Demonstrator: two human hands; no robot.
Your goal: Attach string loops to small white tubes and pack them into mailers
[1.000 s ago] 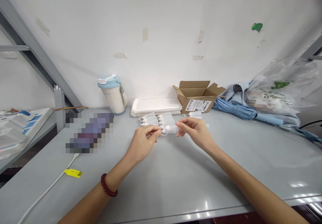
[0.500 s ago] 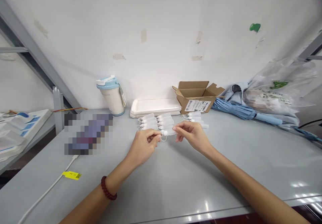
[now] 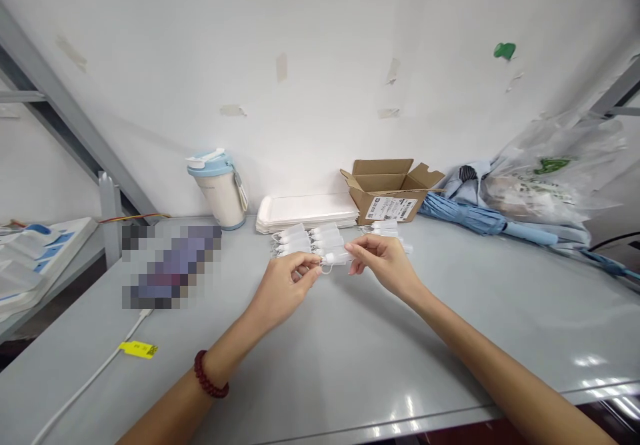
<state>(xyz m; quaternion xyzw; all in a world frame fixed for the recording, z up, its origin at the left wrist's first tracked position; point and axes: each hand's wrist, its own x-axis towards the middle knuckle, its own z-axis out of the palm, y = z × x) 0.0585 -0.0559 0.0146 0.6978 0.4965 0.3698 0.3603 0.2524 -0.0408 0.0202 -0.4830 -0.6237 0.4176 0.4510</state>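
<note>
Between my hands lies a small translucent squeeze bottle (image 3: 336,258), held sideways just above the table, with a thin white loop hanging from its nozzle end. My right hand (image 3: 386,262) pinches the bottle's body at its far right end. My left hand (image 3: 290,288) has thumb and forefinger closed at the nozzle end, on what looks like the small tip or cap. Behind my fingers, similar bottles lie in two columns, a left group (image 3: 293,238) and a middle group (image 3: 326,236). More of them (image 3: 384,226) rest beyond my right hand, partly covered by it.
Along the wall stand a tumbler (image 3: 220,188), a stack of white trays (image 3: 307,210) and an open cardboard box (image 3: 390,195). A folded blue umbrella (image 3: 465,213) and plastic bags (image 3: 545,178) lie at the right. A white cable (image 3: 100,370) with a yellow tag crosses the left side.
The view has shifted slightly. Both hands stay around the same bottle, and my left fingertips now sit a little closer against its nozzle end.
</note>
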